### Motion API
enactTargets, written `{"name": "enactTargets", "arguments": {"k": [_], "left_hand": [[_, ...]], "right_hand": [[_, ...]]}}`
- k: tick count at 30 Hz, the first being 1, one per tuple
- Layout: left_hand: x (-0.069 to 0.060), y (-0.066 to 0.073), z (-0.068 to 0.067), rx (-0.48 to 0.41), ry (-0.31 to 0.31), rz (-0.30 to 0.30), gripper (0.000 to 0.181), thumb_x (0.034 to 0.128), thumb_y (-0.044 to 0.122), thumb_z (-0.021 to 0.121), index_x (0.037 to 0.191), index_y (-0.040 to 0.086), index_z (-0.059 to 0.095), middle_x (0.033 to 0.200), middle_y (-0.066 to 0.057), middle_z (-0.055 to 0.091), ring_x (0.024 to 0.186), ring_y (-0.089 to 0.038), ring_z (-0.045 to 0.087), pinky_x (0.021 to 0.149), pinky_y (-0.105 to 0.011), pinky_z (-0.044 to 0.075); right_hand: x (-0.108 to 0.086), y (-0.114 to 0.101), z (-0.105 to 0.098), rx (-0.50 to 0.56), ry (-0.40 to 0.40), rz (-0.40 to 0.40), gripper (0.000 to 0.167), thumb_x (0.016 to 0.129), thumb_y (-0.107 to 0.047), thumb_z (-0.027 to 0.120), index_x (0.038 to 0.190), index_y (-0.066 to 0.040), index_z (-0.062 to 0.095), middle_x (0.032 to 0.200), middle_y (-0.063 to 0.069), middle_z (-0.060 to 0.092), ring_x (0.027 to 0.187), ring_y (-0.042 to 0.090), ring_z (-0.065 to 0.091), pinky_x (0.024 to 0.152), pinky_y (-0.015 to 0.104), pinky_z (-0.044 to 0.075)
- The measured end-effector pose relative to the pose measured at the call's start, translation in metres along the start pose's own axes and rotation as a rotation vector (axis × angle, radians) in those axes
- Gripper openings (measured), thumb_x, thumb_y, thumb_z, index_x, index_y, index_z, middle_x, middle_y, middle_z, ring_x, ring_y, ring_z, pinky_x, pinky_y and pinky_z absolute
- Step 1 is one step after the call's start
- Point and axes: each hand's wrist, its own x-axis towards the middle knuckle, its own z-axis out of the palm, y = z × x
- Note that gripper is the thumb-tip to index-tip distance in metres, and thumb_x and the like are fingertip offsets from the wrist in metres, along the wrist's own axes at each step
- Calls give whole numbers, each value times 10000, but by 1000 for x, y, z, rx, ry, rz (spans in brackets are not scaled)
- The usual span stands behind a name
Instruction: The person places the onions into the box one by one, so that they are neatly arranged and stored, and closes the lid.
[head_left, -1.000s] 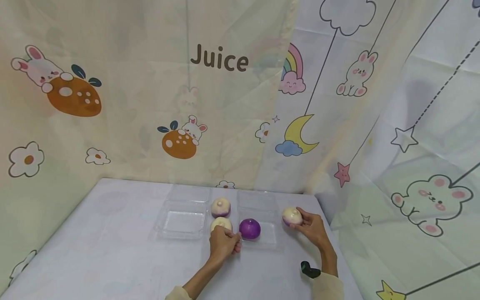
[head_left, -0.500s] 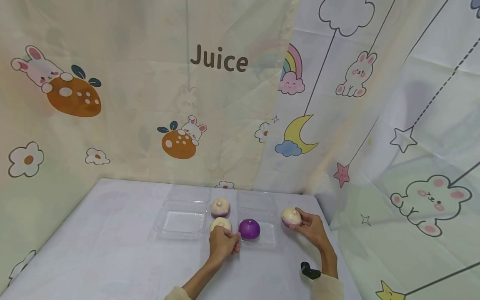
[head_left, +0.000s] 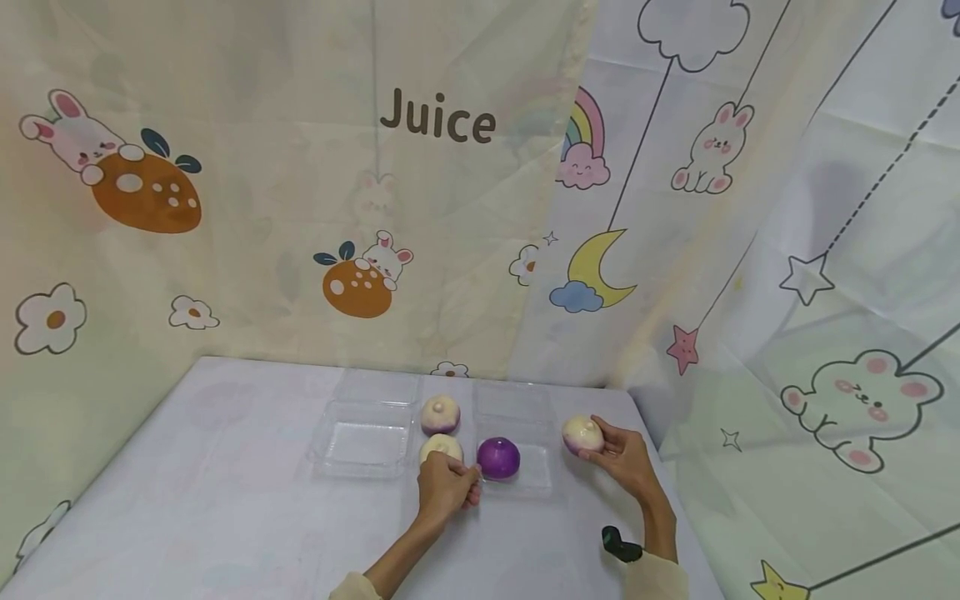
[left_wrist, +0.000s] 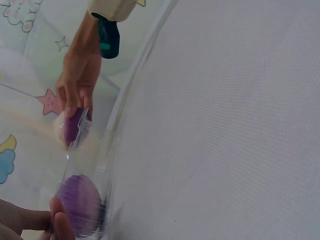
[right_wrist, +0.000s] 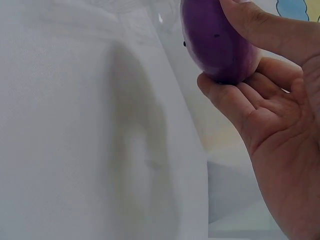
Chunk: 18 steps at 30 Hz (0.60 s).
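On the right, my right hand (head_left: 628, 457) holds a cream-and-purple onion (head_left: 582, 435) between thumb and fingers, off the table; its purple underside shows in the right wrist view. A clear plastic box (head_left: 534, 471) with its lid open lies in front of me, holding a deep purple onion (head_left: 498, 459) at its left side. My left hand (head_left: 446, 490) pinches the left edge of this box; in the left wrist view its fingers (left_wrist: 61, 225) are at the wall. Just behind that hand sits a cream onion (head_left: 441, 447), partly hidden by it.
A second clear plastic box (head_left: 367, 473), open and with nothing in it, lies to the left. Another cream-and-purple onion (head_left: 441, 415) stands between the boxes, toward the back. Printed curtains (head_left: 262, 275) rise behind the white table (head_left: 225, 517) and at its sides.
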Motion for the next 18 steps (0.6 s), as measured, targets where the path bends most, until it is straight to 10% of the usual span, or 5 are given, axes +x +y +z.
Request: {"name": "enactTargets", "arguments": {"k": [18], "left_hand": [[0, -2, -1, -1, -6, 5, 220, 965, 46, 785, 765, -36, 744, 579, -65, 727, 444, -83, 670, 468, -295, 614]], "right_hand": [[-5, -10, -6, 31, -64, -76, 764, 920, -58, 870, 1539, 158, 478, 1584, 350, 514, 1439, 494, 537, 1043, 246, 592]]}}
